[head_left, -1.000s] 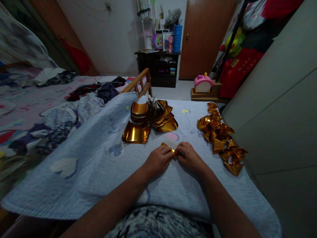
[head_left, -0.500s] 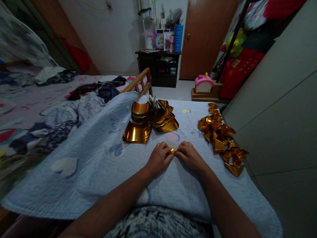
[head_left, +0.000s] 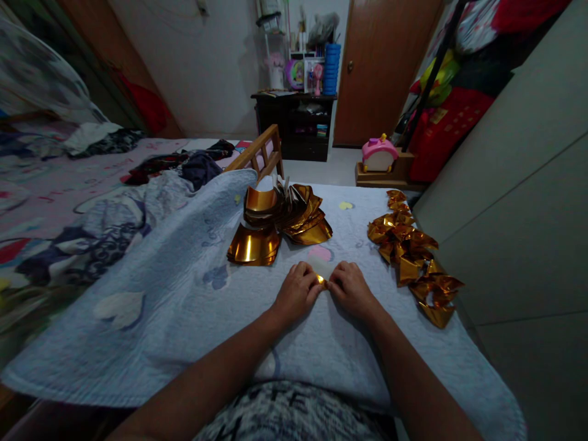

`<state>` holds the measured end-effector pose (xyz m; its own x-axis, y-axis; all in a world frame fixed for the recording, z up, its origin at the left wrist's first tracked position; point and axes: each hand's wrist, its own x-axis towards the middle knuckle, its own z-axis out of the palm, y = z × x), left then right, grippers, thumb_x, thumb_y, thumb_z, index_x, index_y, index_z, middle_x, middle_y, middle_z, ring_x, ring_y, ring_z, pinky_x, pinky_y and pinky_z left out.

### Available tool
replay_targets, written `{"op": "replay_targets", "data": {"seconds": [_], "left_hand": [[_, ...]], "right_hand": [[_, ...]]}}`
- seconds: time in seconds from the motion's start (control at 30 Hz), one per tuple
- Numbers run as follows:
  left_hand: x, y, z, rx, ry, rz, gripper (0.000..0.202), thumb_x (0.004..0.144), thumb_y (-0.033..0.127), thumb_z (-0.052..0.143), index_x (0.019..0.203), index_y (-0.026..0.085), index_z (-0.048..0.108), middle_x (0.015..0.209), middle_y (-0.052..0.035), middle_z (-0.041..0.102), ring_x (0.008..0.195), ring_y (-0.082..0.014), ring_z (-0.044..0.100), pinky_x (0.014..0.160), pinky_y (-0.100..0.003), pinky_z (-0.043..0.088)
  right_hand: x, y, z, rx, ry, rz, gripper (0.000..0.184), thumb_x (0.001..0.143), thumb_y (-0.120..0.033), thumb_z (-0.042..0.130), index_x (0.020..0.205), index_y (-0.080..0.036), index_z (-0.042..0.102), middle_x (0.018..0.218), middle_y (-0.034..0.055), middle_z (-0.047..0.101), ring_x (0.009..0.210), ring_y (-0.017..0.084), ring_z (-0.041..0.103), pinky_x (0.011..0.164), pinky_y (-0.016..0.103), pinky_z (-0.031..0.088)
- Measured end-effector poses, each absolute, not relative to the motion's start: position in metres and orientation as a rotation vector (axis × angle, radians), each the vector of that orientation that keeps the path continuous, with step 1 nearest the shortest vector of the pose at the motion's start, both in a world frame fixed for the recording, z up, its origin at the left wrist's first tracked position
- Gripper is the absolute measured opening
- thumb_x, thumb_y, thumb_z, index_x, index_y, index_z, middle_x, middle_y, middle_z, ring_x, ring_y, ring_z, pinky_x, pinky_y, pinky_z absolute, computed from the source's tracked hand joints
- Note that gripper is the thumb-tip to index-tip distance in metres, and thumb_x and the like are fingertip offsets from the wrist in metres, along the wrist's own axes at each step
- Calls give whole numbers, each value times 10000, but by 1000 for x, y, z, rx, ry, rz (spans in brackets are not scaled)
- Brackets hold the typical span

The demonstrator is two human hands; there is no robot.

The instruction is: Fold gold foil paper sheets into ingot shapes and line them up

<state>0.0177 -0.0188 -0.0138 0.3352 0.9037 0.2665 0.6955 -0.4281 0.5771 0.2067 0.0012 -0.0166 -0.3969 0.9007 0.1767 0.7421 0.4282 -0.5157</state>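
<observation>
head view: left hand point(head_left: 297, 290) and right hand point(head_left: 353, 289) pinching gold foil sheet point(head_left: 321, 270) on blanket point(head_left: 184, 306); best pressing crease flat, edges aligned.

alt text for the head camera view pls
Both hands, left hand and right hand, pinch a small gold foil sheet on a pale blue quilt. A stack of gold sheets lies ahead; folded gold pieces lie to the right.

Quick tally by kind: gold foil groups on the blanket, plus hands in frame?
Flat gold sheet piles: 1
Folded gold piece heaps: 1
Sheets being folded: 1, pinched by the left hand and right hand
Hands: 2
Total: 5
</observation>
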Motion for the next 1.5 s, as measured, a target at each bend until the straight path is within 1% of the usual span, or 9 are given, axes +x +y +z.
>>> {"op": "replay_targets", "data": {"seconds": [0.23,0.5,0.9,1.2,1.5], "left_hand": [[20,-19,-15,2253,1444,835,134,906,157,595,783,184,638,957,-63,552,949,-218,527,866,-384,493],[20,-18,-18,2232,1457,840,116,870,135,626,765,184,616,948,-59,545,951,-221,521,867,-382,489],[19,-18,-16,2255,1471,762,49,895,164,629,853,179,609,988,-63,542,977,-231,509,888,-381,474],[20,-18,-18,2304,1498,701,43,921,186,619,879,183,608,1016,-61,537,985,-231,493,912,-387,460],[23,-19,-18,2342,1539,642,36,929,207,621,902,191,604,1030,-61,542,991,-236,489,914,-398,461]], "right_hand": [[204,0,-18,-1492,-2223,437,134,875,-228,676,747,-193,653,899,62,591,897,223,491,805,346,347],[197,-3,-13,-1596,-2217,396,144,863,-238,706,738,-199,646,928,74,602,924,244,492,807,356,353],[192,-5,-7,-1707,-2260,339,101,895,-246,675,808,-195,674,988,100,621,963,264,495,803,363,359],[190,-5,-1,-1796,-2320,390,138,934,-287,620,891,-182,698,1061,98,617,1022,260,490,838,350,349],[188,-8,1,-1808,-2330,350,135,942,-286,608,912,-185,693,1069,104,611,1034,261,490,845,352,341]]}}
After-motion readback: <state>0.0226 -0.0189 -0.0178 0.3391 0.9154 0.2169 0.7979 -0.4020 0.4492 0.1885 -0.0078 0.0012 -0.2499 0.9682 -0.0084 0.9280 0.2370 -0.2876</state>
